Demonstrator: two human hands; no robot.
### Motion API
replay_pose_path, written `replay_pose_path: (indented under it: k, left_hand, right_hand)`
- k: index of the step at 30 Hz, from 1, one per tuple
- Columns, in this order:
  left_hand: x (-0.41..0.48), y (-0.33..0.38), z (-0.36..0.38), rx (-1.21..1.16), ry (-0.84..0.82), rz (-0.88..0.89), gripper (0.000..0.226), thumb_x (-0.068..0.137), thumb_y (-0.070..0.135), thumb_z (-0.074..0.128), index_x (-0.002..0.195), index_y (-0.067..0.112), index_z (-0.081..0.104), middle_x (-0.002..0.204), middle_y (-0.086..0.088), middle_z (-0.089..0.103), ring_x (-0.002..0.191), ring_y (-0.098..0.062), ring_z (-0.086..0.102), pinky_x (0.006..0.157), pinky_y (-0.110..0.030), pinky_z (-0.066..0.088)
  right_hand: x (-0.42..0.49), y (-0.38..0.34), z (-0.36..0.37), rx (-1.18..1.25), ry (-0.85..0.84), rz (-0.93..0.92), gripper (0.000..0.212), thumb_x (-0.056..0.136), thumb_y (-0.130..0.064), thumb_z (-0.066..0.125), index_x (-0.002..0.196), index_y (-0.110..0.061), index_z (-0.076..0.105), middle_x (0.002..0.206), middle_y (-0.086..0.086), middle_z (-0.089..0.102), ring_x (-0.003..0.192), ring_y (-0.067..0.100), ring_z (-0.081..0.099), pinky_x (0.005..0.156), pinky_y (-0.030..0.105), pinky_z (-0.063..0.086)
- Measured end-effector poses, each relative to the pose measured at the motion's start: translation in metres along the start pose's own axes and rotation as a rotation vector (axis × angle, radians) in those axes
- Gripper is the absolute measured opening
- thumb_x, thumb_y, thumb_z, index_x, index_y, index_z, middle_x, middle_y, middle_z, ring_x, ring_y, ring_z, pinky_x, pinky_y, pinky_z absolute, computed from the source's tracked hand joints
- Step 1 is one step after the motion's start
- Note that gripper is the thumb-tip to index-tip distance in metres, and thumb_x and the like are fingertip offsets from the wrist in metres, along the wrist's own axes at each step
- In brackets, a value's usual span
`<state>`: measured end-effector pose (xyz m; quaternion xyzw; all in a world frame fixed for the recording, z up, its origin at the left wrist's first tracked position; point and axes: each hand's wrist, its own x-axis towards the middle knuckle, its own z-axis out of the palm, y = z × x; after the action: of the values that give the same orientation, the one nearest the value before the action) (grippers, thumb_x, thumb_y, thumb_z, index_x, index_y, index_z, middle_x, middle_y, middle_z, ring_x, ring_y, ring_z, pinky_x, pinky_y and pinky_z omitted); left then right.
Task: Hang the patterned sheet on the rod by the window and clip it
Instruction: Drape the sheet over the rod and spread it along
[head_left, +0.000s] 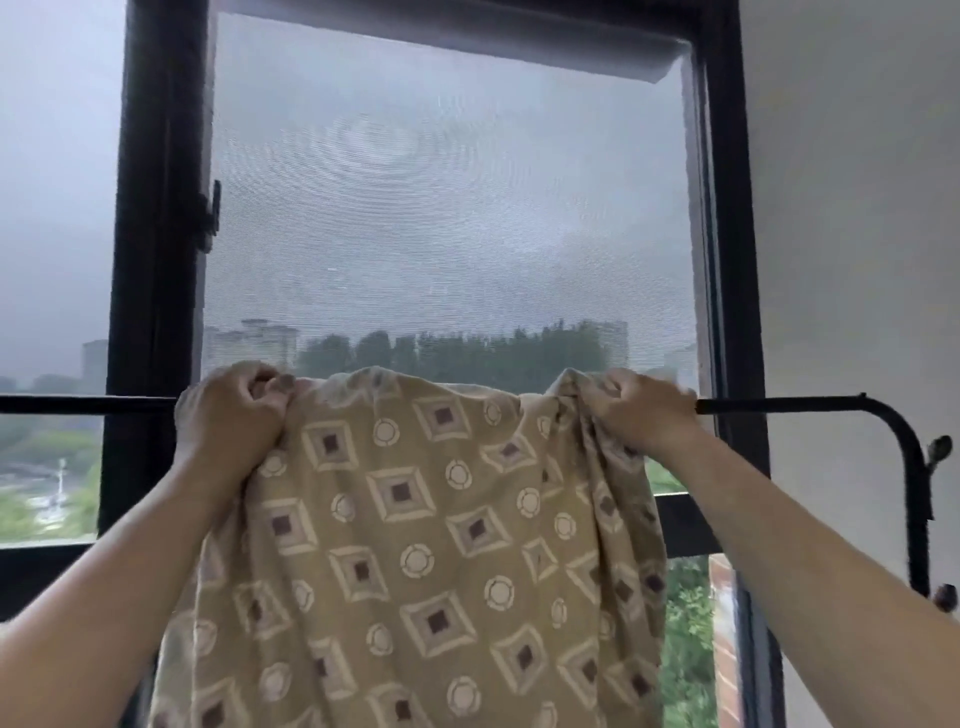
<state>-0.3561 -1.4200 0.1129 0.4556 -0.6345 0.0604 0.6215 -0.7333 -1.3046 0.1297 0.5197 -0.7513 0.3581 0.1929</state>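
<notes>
A tan sheet (415, 519) printed with cream diamonds and circles hangs in front of me, its top edge at the height of a black horizontal rod (779, 404) that runs across the window. My left hand (228, 410) grips the sheet's upper left corner at the rod. At the upper right corner, my right hand (644, 410) holds bunched cloth against the rod. The sheet hides the rod between my hands, and whether its edge passes over the rod cannot be told. No clip shows on the sheet.
Behind the rod stands a black-framed window (156, 260) with a mesh screen (441, 208). At the right the rod bends down into a black stand (917, 493) with small knobs (937, 449), close to a white wall (857, 208).
</notes>
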Motion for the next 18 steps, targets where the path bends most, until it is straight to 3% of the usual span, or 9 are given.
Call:
replay_pose_path:
  k: [2, 4, 5, 7, 9, 12, 16, 18]
  left_hand:
    - [-0.009, 0.000, 0.000, -0.120, 0.033, -0.041, 0.020, 0.083, 0.038, 0.058, 0.092, 0.023, 0.068, 0.099, -0.002, 0.068, 0.097, -0.025, 0.061, 0.089, -0.042, 0.049]
    - [-0.029, 0.006, -0.001, -0.275, 0.105, -0.114, 0.016, 0.083, 0.026, 0.062, 0.098, 0.022, 0.061, 0.110, 0.001, 0.060, 0.098, -0.019, 0.057, 0.084, -0.022, 0.045]
    - [-0.039, 0.008, -0.001, -0.300, 0.146, -0.184, 0.020, 0.083, 0.023, 0.064, 0.101, 0.021, 0.055, 0.114, 0.001, 0.054, 0.096, -0.017, 0.053, 0.080, -0.017, 0.042]
    - [-0.054, 0.011, -0.004, -0.323, 0.115, -0.369, 0.035, 0.082, 0.029, 0.070, 0.108, 0.012, 0.054, 0.110, -0.005, 0.058, 0.093, -0.022, 0.058, 0.075, -0.025, 0.043]
    - [-0.054, 0.008, -0.013, -0.586, -0.101, -0.549, 0.034, 0.083, 0.039, 0.071, 0.097, 0.009, 0.065, 0.085, -0.005, 0.068, 0.072, -0.020, 0.066, 0.058, -0.026, 0.049]
    - [-0.040, 0.013, -0.036, -0.917, -0.424, -0.760, 0.040, 0.088, 0.045, 0.056, 0.067, 0.015, 0.073, 0.066, -0.005, 0.069, 0.050, -0.018, 0.064, 0.049, -0.028, 0.054]
    - [-0.011, 0.007, -0.051, -0.852, -0.385, -0.760, 0.022, 0.097, 0.027, 0.048, 0.095, 0.013, 0.064, 0.062, -0.007, 0.070, 0.050, -0.020, 0.068, 0.045, -0.032, 0.057]
    - [0.000, 0.007, -0.056, -0.899, -0.315, -0.745, 0.018, 0.096, 0.025, 0.048, 0.094, 0.014, 0.062, 0.062, -0.006, 0.069, 0.049, -0.019, 0.067, 0.044, -0.030, 0.055]
  right_hand:
    - [-0.005, 0.005, 0.011, -0.199, 0.023, -0.062, 0.075, 0.087, -0.079, 0.014, 0.122, -0.030, 0.058, 0.122, 0.005, 0.065, 0.116, 0.030, 0.057, 0.101, 0.046, 0.030]
    - [0.002, 0.009, 0.015, -0.199, 0.032, -0.106, 0.068, 0.093, -0.071, 0.017, 0.118, -0.027, 0.062, 0.121, 0.009, 0.064, 0.114, 0.030, 0.057, 0.099, 0.045, 0.033]
    - [0.007, 0.011, 0.014, -0.153, 0.027, -0.129, 0.056, 0.097, -0.063, 0.023, 0.108, -0.027, 0.065, 0.117, 0.011, 0.062, 0.111, 0.032, 0.057, 0.097, 0.045, 0.036]
    - [0.016, 0.016, 0.011, -0.032, 0.004, -0.186, 0.039, 0.100, -0.042, 0.034, 0.076, -0.024, 0.059, 0.100, 0.013, 0.057, 0.100, 0.035, 0.058, 0.089, 0.042, 0.044]
    - [0.025, 0.020, 0.003, 0.017, -0.019, -0.208, 0.040, 0.101, -0.032, 0.036, 0.066, -0.021, 0.051, 0.092, 0.014, 0.056, 0.091, 0.033, 0.057, 0.079, 0.037, 0.043]
    - [0.046, 0.034, -0.007, -0.059, -0.087, -0.147, 0.036, 0.102, -0.031, 0.034, 0.100, -0.010, 0.062, 0.114, 0.019, 0.062, 0.106, 0.033, 0.056, 0.086, 0.038, 0.042]
    - [0.066, 0.068, -0.013, -0.159, -0.166, -0.028, 0.052, 0.096, -0.046, 0.026, 0.124, -0.018, 0.060, 0.135, 0.014, 0.056, 0.120, 0.033, 0.052, 0.100, 0.043, 0.042]
    - [0.073, 0.084, -0.010, -0.149, -0.176, -0.006, 0.059, 0.094, -0.050, 0.021, 0.125, -0.017, 0.059, 0.138, 0.015, 0.053, 0.125, 0.033, 0.049, 0.102, 0.042, 0.040]
